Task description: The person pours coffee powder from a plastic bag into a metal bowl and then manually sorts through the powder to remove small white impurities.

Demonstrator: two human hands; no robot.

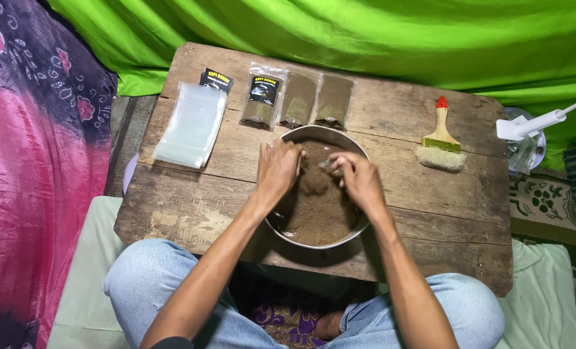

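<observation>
Wooden board (pixel 417 194), metal bowl (pixel 359 147) of brown powder (pixel 317 216), both hands' fingers (pixel 339 161) grasping a pouch (pixel 314 178)

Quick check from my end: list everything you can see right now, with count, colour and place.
Wooden board: one, weathered brown, across the person's lap.
Metal bowl: one, silver, centre of the board, holding brown powder.
Filled pouches: three, clear with brown powder, in a row beyond the bowl; the leftmost has a black label.
Empty bags: a stack, clear, far left of the board.
Black labels: a few, tucked at the top of that stack.
Brush: one, wooden handle with red tip, pale bristles, right side of the board.
Green cloth: behind the board.
Pink and purple cloth: at left.
Left hand: over the bowl, in the powder.
Right hand: over the bowl, pinching a small pouch.
</observation>
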